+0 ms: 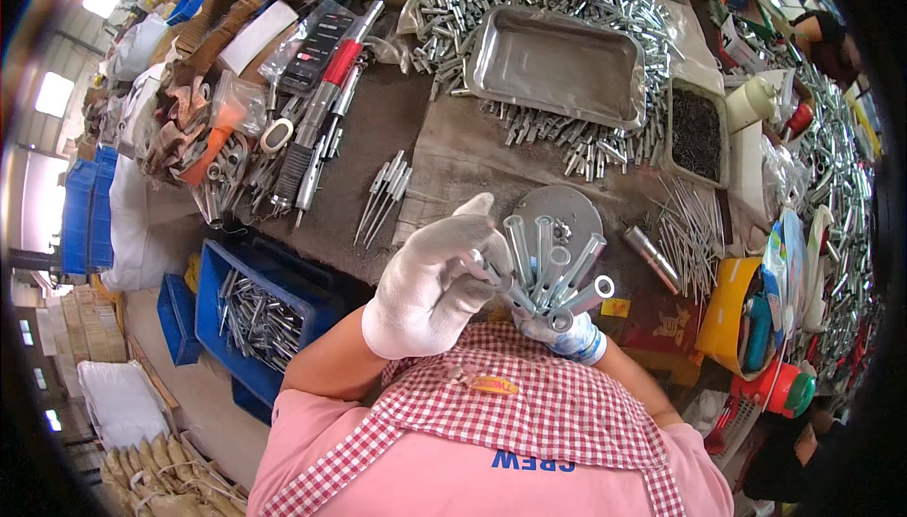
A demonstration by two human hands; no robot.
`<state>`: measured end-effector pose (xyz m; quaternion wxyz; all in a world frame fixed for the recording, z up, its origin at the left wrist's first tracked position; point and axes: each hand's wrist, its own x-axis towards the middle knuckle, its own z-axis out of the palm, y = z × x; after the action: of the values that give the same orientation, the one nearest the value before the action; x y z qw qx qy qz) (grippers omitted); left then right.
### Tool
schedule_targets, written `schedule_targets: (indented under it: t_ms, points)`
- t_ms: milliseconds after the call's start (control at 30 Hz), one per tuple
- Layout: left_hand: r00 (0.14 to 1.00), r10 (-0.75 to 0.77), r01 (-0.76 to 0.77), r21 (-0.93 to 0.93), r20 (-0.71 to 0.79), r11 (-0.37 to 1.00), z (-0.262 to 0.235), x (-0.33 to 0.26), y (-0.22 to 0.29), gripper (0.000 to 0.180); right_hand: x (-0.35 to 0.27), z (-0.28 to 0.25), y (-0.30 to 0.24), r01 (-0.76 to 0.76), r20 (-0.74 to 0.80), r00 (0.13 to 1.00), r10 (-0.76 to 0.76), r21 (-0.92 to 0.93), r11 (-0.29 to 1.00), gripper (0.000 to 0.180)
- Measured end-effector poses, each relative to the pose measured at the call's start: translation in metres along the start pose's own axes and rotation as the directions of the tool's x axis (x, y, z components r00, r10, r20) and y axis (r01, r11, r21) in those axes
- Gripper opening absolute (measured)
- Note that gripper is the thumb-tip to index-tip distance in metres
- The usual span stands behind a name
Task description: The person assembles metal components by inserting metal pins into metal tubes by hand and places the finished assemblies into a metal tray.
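My right hand (pixel 559 336), in a white and blue glove, is closed round a bunch of shiny metal tubes (pixel 578 267). Their open ends fan out upward in front of my chest. Beside it on the left, my white-gloved left hand (pixel 430 283) has thumb and fingers drawn together on a short metal tube (pixel 487 269), partly hidden by the fingers. Just beyond the bunch, a grey round metal plate (pixel 567 199) lies on the bench, with a small toothed metal part (pixel 563 231) at its middle.
An empty steel tray (pixel 557 59) rests on heaped metal tubes at the back. Several thin pointed rods (pixel 383 200) lie left of centre; thin rods (pixel 690 233) and a thicker tube (pixel 652 259) lie right. A blue bin (pixel 213 309) of metal parts stands lower left, a yellow container (pixel 726 314) right.
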<state>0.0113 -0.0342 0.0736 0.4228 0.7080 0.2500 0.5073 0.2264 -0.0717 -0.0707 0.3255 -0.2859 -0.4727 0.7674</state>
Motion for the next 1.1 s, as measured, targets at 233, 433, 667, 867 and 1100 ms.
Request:
schedule_targets:
  t_ms: [233,433,667,867,1100]
  points:
    - [0.995,-0.047,0.031,0.173,0.086,0.984,-0.008,0.018,0.001,0.052,0.031,0.015,-0.047,0.265,0.212,0.964,-0.161,-0.8,0.538,0.06]
    - [0.996,-0.088,0.089,0.204,-0.014,0.975,-0.004,0.0,0.008,0.053,0.02,0.014,-0.01,0.115,-0.006,0.993,-0.115,-0.044,0.992,0.044]
    - [0.995,-0.075,0.093,0.351,-0.065,0.932,0.01,0.002,0.005,0.042,0.03,-0.005,0.039,0.198,-0.139,0.965,-0.222,-0.167,0.966,0.023]
    - [0.996,0.033,-0.073,0.583,0.079,0.809,0.004,0.008,0.013,0.041,0.035,-0.004,0.05,0.234,-0.156,0.952,-0.262,-0.175,0.956,0.02]
    - [1.0,-0.021,0.014,0.378,0.014,0.926,0.001,0.005,0.005,0.048,0.024,0.009,-0.006,0.214,-0.115,0.969,-0.22,-0.062,0.975,0.024]
